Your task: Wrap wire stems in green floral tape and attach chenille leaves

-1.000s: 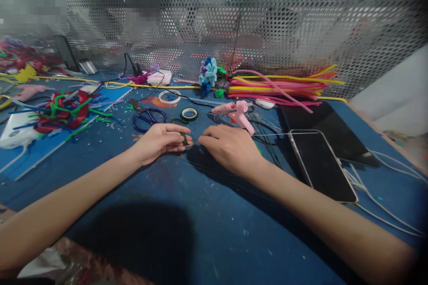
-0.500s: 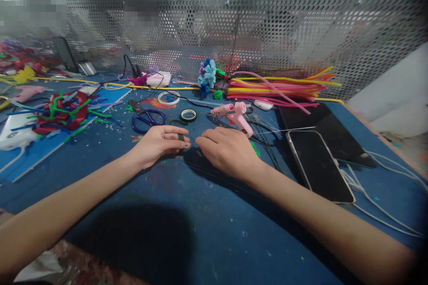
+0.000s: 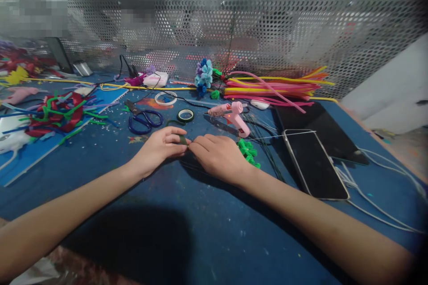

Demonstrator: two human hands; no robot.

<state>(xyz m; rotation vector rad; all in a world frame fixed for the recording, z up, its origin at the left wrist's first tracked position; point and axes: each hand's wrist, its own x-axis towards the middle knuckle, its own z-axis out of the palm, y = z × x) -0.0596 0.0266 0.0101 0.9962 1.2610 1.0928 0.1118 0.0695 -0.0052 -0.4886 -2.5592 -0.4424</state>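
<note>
My left hand [image 3: 157, 149] is closed, with a short dark green strip of tape [image 3: 182, 139] showing between its fingers. Touching its fingertips, or nearly so, are the pinched fingers of my right hand [image 3: 217, 156], palm down; what they grip is hidden. Just behind the hands lies a dark green tape roll [image 3: 185, 116], a loose dark tail curling from it toward my left hand. Blue-handled scissors [image 3: 143, 120] rest behind my left hand. Beyond my right hand is a pink glue gun [image 3: 230, 113], and green pipe-cleaner leaves [image 3: 248, 153] lie against that wrist's far side.
A phone [image 3: 316, 164] and a dark tablet [image 3: 337, 138] lie at right with white cables; a thin wire [image 3: 284, 136] crosses the phone's top. Pipe cleaners [image 3: 270, 89] and blue pipe-cleaner flowers [image 3: 203, 75] sit before the perforated metal screen [image 3: 187, 18]. Tangled pipe cleaners [image 3: 60, 113] cover the left.
My right hand has moved closer to my left, its fingertips now meeting the left fingers at the tape. More of the green leaves shows beside the right wrist. The view has shifted slightly.
</note>
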